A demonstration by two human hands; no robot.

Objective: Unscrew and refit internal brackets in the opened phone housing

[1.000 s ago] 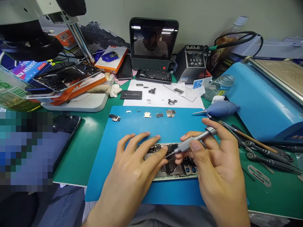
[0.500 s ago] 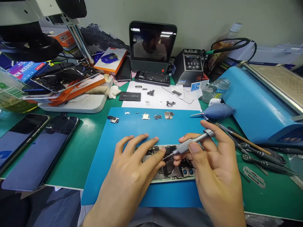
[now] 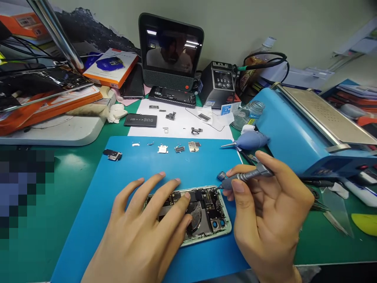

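Observation:
An opened phone with its insides bared lies on a blue mat. My left hand rests flat on the phone's left part, fingers spread. My right hand grips a grey metal screwdriver; its tip points left just above the phone's top right corner, and a small dark part sits at the tip. A row of small metal parts lies along the mat's far edge, with one more part at the left.
A white sheet with a small battery and bits lies behind the mat. Further back stand a small screen and a soldering station. A blue machine is at the right, a blue blower beside it, a microscope base at the left.
The view has shifted right. My right hand has lifted the screwdriver tip off the phone's middle to above its top right corner, with a small dark part now at the tip.

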